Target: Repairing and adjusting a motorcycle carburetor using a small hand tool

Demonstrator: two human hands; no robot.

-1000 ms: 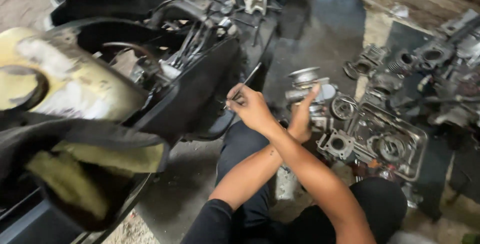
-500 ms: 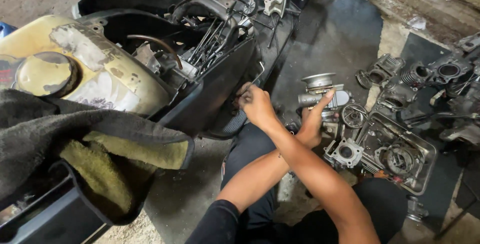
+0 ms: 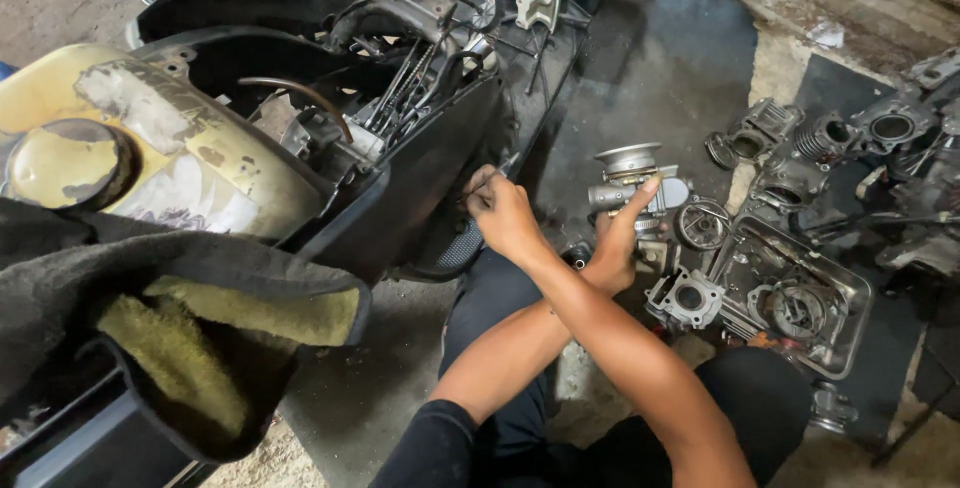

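Beside the scooter panel (image 3: pixel 420 198), the right hand (image 3: pixel 505 213) still pinches a thin wire (image 3: pixel 478 188), shifted little; the left hand (image 3: pixel 622 238), crossed under, stays closed on the carburetor (image 3: pixel 635 183)

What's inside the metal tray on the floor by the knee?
The metal tray holds greasy engine parts: a round geared piece and a square housing with a bore at its near edge. Whatever lies beneath them is covered, and the tray's bottom is too cluttered to make out.

Worn yellow fuel tank (image 3: pixel 150 158), black body panel (image 3: pixel 420 188), grey-and-olive cloth (image 3: pixel 180 328), silver carburetor (image 3: pixel 635 183).
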